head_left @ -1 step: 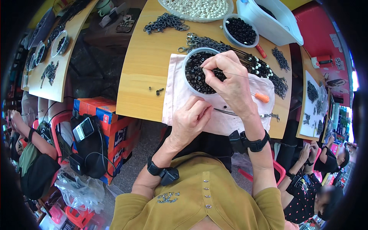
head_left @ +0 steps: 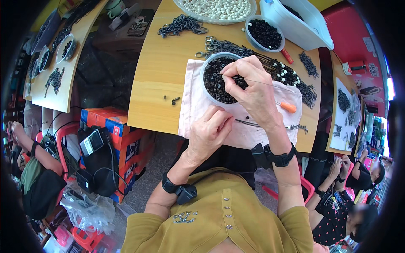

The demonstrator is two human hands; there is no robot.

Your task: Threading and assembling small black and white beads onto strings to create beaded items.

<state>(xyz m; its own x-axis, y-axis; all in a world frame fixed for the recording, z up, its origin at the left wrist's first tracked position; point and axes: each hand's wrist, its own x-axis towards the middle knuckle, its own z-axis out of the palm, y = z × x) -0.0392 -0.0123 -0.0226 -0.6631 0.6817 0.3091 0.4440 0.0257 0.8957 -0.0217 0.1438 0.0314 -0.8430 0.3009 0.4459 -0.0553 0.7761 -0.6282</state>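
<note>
A clear round bowl of dark beads (head_left: pixel 215 86) stands on a pale pink cloth (head_left: pixel 192 90). Above its right side, my right hand (head_left: pixel 251 84) pinches a long thin needle (head_left: pixel 240 77), whose tip end is over the beads. My left hand (head_left: pixel 209 131) is closed just in front of the bowl's rim, its fingertips curled together; what they hold is hidden. Close to its fingers a dark cord (head_left: pixel 249 123) lies on the cloth and passes under my right wrist. An orange-handled tool (head_left: pixel 288 107) with a thin shaft rests right of my right hand.
Behind the bowl lie strung chains with clasps (head_left: pixel 223 45) and black and white beads (head_left: pixel 283 72). Farther back are a bowl of black beads (head_left: pixel 265 34), a bowl of white beads (head_left: pixel 215 9), a white tub (head_left: pixel 312 25) and a chain pile (head_left: pixel 180 25). Co-workers sit on both sides.
</note>
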